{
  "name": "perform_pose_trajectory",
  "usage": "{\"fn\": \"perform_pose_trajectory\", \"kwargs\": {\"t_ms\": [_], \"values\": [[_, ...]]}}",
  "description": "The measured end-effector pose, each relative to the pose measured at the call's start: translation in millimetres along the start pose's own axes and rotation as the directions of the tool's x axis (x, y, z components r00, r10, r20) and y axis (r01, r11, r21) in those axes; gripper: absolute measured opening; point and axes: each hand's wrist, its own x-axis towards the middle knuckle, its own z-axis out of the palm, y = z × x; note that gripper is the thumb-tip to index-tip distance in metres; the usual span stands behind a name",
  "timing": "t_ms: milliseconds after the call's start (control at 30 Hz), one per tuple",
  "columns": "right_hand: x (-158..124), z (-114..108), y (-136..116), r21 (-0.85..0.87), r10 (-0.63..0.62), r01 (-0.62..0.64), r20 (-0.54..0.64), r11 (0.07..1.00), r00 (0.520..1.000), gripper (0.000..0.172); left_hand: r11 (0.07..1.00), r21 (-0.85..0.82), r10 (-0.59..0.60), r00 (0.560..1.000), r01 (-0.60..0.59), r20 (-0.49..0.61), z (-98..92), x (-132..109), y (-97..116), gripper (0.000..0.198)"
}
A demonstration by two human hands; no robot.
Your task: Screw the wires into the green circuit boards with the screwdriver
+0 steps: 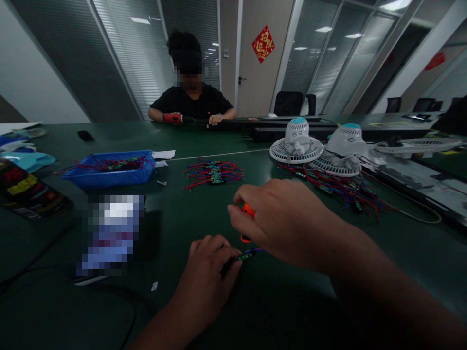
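My right hand (280,226) is closed around the orange handle of a screwdriver (248,210), held upright with its lower end over a small green circuit board (247,254). Fingers of my left hand (209,272) pinch the board's left end against the dark green table (292,311). Blue and red wires leave the board's right end and run under my right hand. The screwdriver's tip is too small and dark to make out. Beyond my hands lies a row of similar wired boards (216,172).
A blue tray (109,177) of wired boards sits at left, near a phone-like screen (113,233) and a dark can (29,189). Two white fans (297,143) and more wired boards (339,187) lie at right. Across the table, a person (193,99) holds a red tool (173,118).
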Motion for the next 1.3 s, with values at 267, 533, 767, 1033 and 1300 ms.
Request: {"fn": "perform_pose_trajectory", "kwargs": {"t_ms": [267,533,767,1033,1300], "values": [[0.6,4.3,5.2,0.027,0.008,-0.009,0.017,1.0,1.0,0.029,1.0,-0.011,-0.007,1.0,0.007,-0.016,0.4,-0.2,-0.4,0.017],[2.2,5.2,7.5,0.043,-0.014,0.012,0.032,0.999,0.999,0.024,1.0,0.003,-0.023,1.0,0.023,0.012,0.2,0.1,-1.2,0.018],[-0.4,2.8,7.2,0.076,-0.044,0.04,0.046,0.996,0.998,0.022,0.999,0.032,0.007,1.0,-0.006,-0.011,0.3,-0.2,-1.1,0.02],[-2.5,0.4,8.7,0.138,-0.051,0.04,0.077,0.99,0.996,0.021,1.0,0.019,-0.003,1.0,0.003,-0.012,-1.6,0.3,0.3,0.02],[-5.6,0.1,9.4,0.201,-0.094,0.079,0.062,0.976,0.994,0.017,0.999,0.037,-0.001,1.0,0.001,0.006,-1.2,-0.8,-0.2,0.02]]}}
